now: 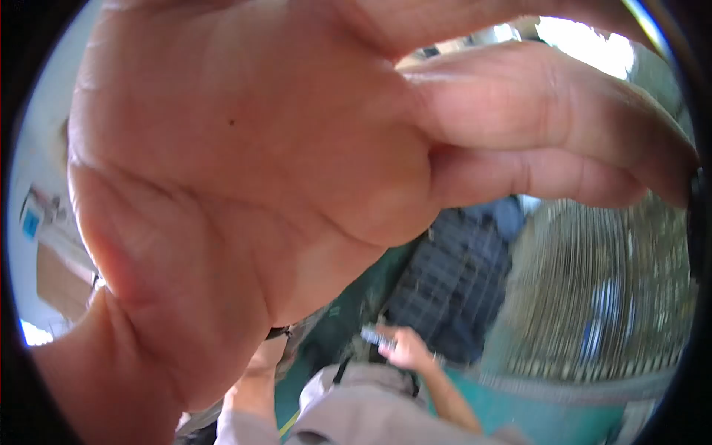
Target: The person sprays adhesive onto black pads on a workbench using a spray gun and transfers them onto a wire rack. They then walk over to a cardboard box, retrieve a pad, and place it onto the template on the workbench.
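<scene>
Close before the head camera, a large hand (252,148) covered much of the view, with its palm toward the lens and its fingers reaching to the right edge, perhaps because they supported the camera's rim; the tips were hidden, so one could not tell its grip, nor whether it was the person's own left hand. Low before the pale clothing (356,406), the right hand (406,350) was grasping a small grey object (378,337), whose end pointed outward, probably to stay free of the body. Farther left appeared a bare forearm (252,382). Beyond, a dark, grid-marked stack (452,285) was beside ribbed, pale layers (571,297), seemingly packed tightly to save space.
</scene>
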Motion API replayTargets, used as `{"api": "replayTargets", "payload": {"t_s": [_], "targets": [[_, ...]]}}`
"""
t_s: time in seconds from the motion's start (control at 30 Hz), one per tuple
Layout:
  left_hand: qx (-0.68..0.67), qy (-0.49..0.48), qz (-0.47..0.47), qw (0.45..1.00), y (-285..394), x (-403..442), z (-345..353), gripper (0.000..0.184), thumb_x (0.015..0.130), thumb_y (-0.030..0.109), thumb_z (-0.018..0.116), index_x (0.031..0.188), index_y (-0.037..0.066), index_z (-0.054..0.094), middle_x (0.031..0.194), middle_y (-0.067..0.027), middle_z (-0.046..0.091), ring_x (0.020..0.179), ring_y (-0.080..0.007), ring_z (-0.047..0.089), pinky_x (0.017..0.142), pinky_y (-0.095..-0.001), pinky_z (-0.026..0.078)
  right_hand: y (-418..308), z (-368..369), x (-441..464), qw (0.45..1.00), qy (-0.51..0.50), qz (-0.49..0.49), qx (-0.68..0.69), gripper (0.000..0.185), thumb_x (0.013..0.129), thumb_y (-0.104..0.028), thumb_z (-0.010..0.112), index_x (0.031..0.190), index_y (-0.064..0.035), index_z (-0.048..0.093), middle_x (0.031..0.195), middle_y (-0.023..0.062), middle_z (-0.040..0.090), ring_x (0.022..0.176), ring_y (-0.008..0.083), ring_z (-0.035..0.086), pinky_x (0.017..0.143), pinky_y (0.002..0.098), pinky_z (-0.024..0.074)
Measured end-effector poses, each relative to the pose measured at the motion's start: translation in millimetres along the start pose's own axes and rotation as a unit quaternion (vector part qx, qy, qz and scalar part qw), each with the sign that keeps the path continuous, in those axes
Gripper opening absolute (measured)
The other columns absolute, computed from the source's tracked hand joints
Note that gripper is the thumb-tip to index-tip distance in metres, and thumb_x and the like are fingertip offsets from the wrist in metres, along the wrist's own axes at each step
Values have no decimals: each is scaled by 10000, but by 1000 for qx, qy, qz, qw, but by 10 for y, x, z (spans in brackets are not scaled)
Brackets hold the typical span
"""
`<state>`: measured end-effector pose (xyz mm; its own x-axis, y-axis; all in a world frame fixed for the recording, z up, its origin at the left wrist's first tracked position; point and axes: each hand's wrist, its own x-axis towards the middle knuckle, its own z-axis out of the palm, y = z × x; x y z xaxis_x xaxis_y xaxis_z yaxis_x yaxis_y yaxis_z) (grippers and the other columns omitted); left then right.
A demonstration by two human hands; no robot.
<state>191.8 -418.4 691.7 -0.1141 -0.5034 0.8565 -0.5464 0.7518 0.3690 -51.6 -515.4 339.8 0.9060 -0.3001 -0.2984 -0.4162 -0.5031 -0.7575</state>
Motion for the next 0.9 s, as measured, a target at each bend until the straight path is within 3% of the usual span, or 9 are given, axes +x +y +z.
{"api": "replayTargets", "payload": {"t_s": [0.1,0.17,0.27,0.33,0.37,0.67,0.8,0.87,0.9], "targets": [[91,45,10,995,300,-165,-519,793,991,620,514,1553,75,385,1357,-218,627,1276,-336,600,1114,-555,439,-82,160,155,998,-16,-61,-24,496,864,-181,727,1338,-39,690,1278,212,715,1190,369,692,1055,404,528],[142,61,1,988,586,-330,-800,774,992,606,519,1547,81,394,1353,-213,628,1278,-328,596,1116,-547,435,-201,222,280,992,-19,-124,7,477,879,-189,757,1337,-69,702,1188,217,744,1060,369,744,943,396,583],[206,93,-7,974,1011,-463,-966,745,993,584,527,1537,89,408,1347,-206,630,1280,-316,591,1119,-536,428,-333,348,495,995,-46,-81,-15,462,864,-176,785,1314,-94,723,1086,249,749,979,348,768,853,379,597],[241,107,-4,965,1238,-498,-879,726,994,570,532,1531,94,417,1343,-202,631,1282,-308,587,1121,-529,423,-406,274,438,995,-52,-83,14,478,861,-160,788,1327,-83,712,1109,241,755,965,291,778,844,361,590],[256,114,-8,960,1371,-525,-923,717,994,563,535,1527,97,422,1341,-199,632,1283,-304,585,1122,-525,421,-542,252,442,994,-49,-94,32,480,857,-164,768,1325,-77,709,1142,249,733,1046,391,735,890,389,586],[372,143,-3,917,1939,-774,-1179,633,998,498,558,1498,121,463,1322,-179,637,1289,-268,567,1132,-492,400,-1506,-160,651,980,-15,-183,75,467,890,-82,755,1343,4,679,1098,223,763,938,269,770,841,331,580],[410,148,33,899,2082,-837,-1230,598,1000,469,568,1485,131,482,1314,-169,639,1292,-252,559,1136,-477,390,-1957,-306,584,976,9,-211,53,454,908,-53,741,1353,-2,667,989,197,739,856,272,747,780,364,574],[439,148,71,884,2180,-815,-1277,580,1001,454,573,1479,137,491,1310,-165,640,1294,-244,555,1138,-469,385,-2111,-359,612,972,2,-230,47,441,916,-51,750,1348,4,678,1070,169,771,896,177,728,807,320,565],[450,149,91,876,2223,-819,-1299,571,1001,447,576,1476,139,496,1308,-163,640,1295,-240,553,1139,-466,383,-2109,-344,644,971,2,-236,45,437,925,-59,750,1352,-5,674,1042,169,760,877,212,729,798,334,561]]}}
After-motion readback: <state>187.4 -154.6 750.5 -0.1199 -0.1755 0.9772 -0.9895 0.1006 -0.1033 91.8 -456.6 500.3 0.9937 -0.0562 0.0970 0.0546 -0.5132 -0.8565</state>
